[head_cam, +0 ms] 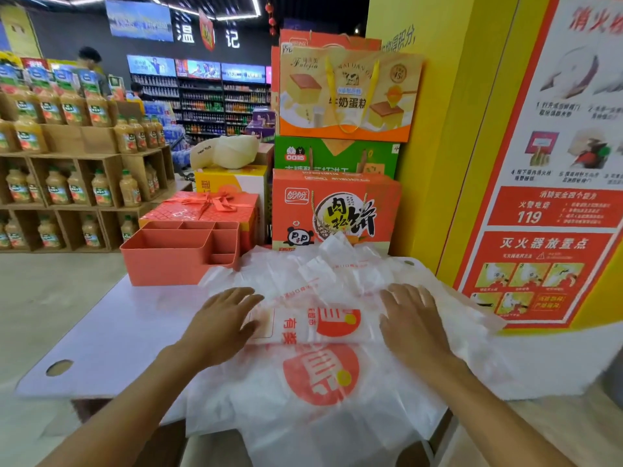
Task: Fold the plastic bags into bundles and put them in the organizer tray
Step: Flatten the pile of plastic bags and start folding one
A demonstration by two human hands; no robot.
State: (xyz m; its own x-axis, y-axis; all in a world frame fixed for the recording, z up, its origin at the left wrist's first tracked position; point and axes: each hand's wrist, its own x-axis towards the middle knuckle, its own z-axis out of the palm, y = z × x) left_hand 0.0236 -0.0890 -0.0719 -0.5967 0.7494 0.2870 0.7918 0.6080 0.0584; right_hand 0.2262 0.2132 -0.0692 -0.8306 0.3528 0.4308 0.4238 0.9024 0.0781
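Note:
A white plastic bag folded into a long strip [320, 326], printed with an orange logo, lies across a pile of flat white plastic bags [320, 382] on the pale table [111, 332]. My left hand [222, 321] presses flat on the strip's left end, fingers straight. Over at the strip's right end, my right hand [413, 318] lies flat with its fingers spread. More crumpled bags [323, 267] sit behind the strip. The orange organizer tray [178, 251], with several empty compartments, stands at the table's far left corner.
Stacked orange and green gift boxes [337, 203] rise behind the table, and a red ribboned box [205, 205] sits behind the tray. A yellow pillar with a red poster [546, 203] is on the right. Juice bottle shelves [67, 163] stand left. The table's near left corner has a hole [59, 367].

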